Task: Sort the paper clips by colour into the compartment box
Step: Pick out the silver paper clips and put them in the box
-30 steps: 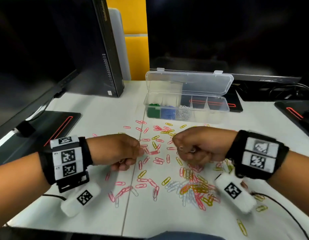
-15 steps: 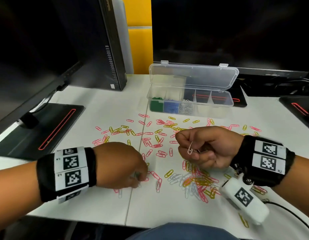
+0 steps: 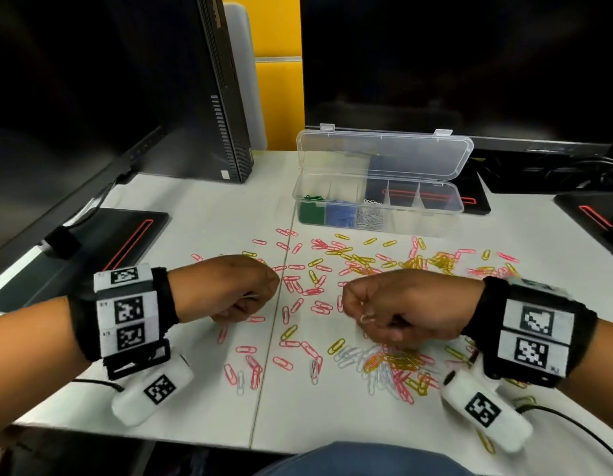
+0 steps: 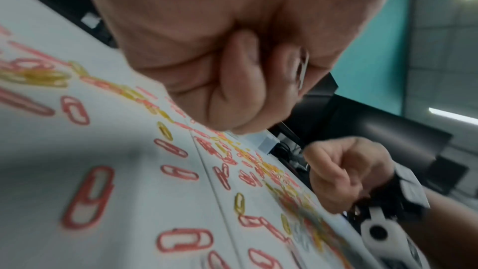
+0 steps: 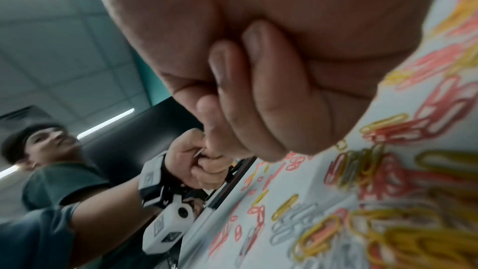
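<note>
**A:** Left to right, then. What has the left hand (image 3: 226, 290) got?

**B:** Its fingers (image 4: 240, 81) are curled tight, pinching a pale paper clip (image 4: 303, 71) edge-on by the thumb. The right hand (image 3: 404, 304) is clenched too, with a white clip (image 3: 367, 318) caught at the fingertips.

**A:** How will these handle?

**B:** I'd judge them feather-light, springy wire, slick on the worktop (image 3: 202, 235) and prone to tangle in the mixed heap (image 3: 394, 365). Best nipped across the flat loops, one at a time.

**A:** And where do they go?

**B:** The compartment box (image 3: 425, 219) stands open at the back: green, blue and white sections filled, the rest seemingly bare. Pink and yellow clips lie scattered between.

**A:** Anything unclear?

**B:** Whether either fist hides more clips; both wrist views are blurred, and the palms are closed over.
</note>
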Tool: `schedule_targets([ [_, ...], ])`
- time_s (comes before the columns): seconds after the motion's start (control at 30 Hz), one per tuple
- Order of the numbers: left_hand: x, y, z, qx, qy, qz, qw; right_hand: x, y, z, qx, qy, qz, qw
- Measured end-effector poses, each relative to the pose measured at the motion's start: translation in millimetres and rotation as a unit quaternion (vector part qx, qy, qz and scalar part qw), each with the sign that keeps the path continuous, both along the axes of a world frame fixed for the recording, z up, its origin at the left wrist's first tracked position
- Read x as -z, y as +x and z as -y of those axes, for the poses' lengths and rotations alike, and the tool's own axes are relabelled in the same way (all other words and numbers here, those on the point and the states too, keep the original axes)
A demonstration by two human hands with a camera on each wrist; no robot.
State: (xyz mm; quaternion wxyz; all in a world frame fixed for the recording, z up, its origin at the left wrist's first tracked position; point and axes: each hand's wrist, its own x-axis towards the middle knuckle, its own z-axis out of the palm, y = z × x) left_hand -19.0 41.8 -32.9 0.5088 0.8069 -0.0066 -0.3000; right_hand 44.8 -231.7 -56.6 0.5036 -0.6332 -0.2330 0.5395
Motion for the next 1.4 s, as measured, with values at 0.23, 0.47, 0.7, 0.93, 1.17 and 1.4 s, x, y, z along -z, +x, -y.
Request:
schedule_targets([
  [0.23,11.6,-9.5,-8.6,0.056,-0.014,-0.041,0.997,-18.0,-19.3,-12.8,-0.094,-0.091,0.196,0.972],
  [0.47,2.2,-28.7,-5.4,0.292,0.337,0.145,0.883,-10.7,-22.3,-12.1,-0.134,-0.197,0.459,0.856],
  [0.7,6.5,-37.7,-3.1,0.348,0.411,0.182,0.823,-2.7,-35.7,-24.7,-0.154,-0.260,0.540,0.785],
  [0.93,16.8,-26.5,4.2,0.326,0.403,0.204,0.831,-5.0,-37.1,-30.4,-0.149,-0.273,0.521,0.794],
  [1.17,10.7,-16.5,4.2,0.260,0.385,0.201,0.862,4.3,-39.8,-26.6,-0.177,-0.279,0.540,0.774],
  [1.4,3.6,-28.1,18.0,0.310,0.471,0.189,0.804,2.9,-23.7,-21.3,-0.183,-0.234,0.555,0.777],
])
